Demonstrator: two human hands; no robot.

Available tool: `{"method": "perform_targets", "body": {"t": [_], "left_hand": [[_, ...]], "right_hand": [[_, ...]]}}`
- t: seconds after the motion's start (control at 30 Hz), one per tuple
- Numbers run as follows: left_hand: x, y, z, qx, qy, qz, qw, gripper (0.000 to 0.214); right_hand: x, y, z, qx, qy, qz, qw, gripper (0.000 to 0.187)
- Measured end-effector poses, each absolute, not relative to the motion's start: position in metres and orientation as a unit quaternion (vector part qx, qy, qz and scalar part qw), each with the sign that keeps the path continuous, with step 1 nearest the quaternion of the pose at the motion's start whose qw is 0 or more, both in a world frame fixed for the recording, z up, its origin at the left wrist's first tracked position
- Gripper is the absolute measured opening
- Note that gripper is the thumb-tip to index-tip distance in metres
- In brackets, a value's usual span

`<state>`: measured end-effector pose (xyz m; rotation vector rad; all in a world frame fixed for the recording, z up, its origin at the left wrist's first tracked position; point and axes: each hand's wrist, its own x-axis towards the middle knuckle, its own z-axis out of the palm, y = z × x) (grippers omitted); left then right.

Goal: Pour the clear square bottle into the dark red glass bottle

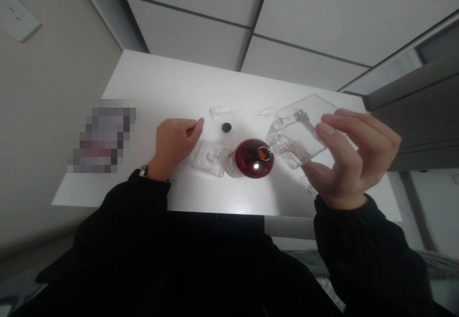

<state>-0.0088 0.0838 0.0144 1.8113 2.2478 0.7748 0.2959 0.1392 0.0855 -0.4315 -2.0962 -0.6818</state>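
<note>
My right hand (358, 149) grips a clear, flat-sided bottle (311, 102) and holds it tilted, neck down and to the left. Some clear liquid shows inside it. Its mouth meets or nearly meets the opening of a brown bottle (247, 159) standing upright on the table; I cannot tell whether the rims touch. Beside the brown bottle, on its left, stands another clear square bottle (210, 158), seen from above. My left hand (177, 140) is closed in a loose fist near that bottle, thumb along the fingers, with nothing visible in it.
Behind the bottles on the white table (165, 78) lie a small black cap (226, 127) and a thin clear dropper-like piece (260, 112). A pixelated object (102, 135) is at the left. Small clear pieces (308, 184) lie partly behind my right hand. Panels rise behind the table.
</note>
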Motion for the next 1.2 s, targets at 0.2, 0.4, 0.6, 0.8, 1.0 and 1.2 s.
{"method": "perform_targets", "body": {"t": [0.2,0.4,0.6,0.8,1.0,1.2], "left_hand": [[-0.01,0.0842,0.0127,0.607,0.742,0.273,0.074,0.054],[-0.0097,0.0846,0.0153,0.598,0.747,0.282,0.074,0.054],[-0.01,0.084,0.0151,0.602,0.745,0.275,0.079,0.054],[-0.0101,0.0836,0.0135,0.602,0.748,0.268,0.082,0.053],[-0.0099,0.0836,0.0139,0.601,0.748,0.269,0.087,0.052],[-0.0092,0.0831,0.0147,0.604,0.746,0.268,0.086,0.052]], "right_hand": [[0.2946,0.1387,0.0873,-0.16,-0.844,-0.276,0.432,0.057],[0.2949,0.1399,0.0866,-0.164,-0.84,-0.278,0.437,0.057],[0.295,0.1395,0.0862,-0.174,-0.84,-0.277,0.433,0.059],[0.2963,0.1407,0.0871,-0.163,-0.843,-0.282,0.429,0.06],[0.2969,0.1416,0.087,-0.16,-0.839,-0.289,0.432,0.059],[0.2959,0.1417,0.0877,-0.157,-0.839,-0.289,0.433,0.063]]}}
